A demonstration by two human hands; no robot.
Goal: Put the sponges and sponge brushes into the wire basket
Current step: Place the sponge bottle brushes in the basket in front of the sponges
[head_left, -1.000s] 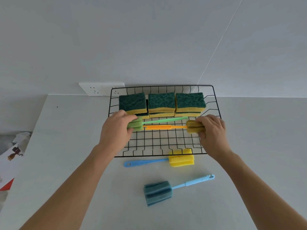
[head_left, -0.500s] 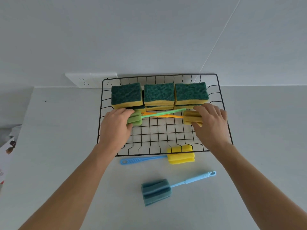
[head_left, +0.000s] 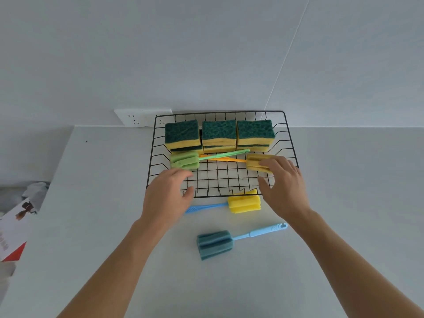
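A black wire basket [head_left: 289, 136] stands at the back of the white counter. Green-and-yellow sponges [head_left: 219, 134] are stacked in three piles along its far side. In front of them lie a green sponge brush [head_left: 185, 159] and an orange-handled brush with a yellow head [head_left: 254, 163], handles crossed. My left hand [head_left: 166, 198] hovers open over the basket's front left corner, holding nothing. My right hand [head_left: 283, 184] is open just right of the yellow head, fingers spread. A blue-handled brush with a yellow head [head_left: 244, 204] and a light-blue-handled brush with a dark blue head [head_left: 215, 244] lie on the counter in front.
A white wall socket [head_left: 135, 117] sits behind the basket's left corner. At the far left edge lie a red-and-white printed box [head_left: 13, 230] and some crumpled wrapping [head_left: 34, 189]. The wall rises directly behind the basket.
Both hands have let go of the green and orange-handled brushes, which now rest in the basket. The hands have drawn back toward me and opened.
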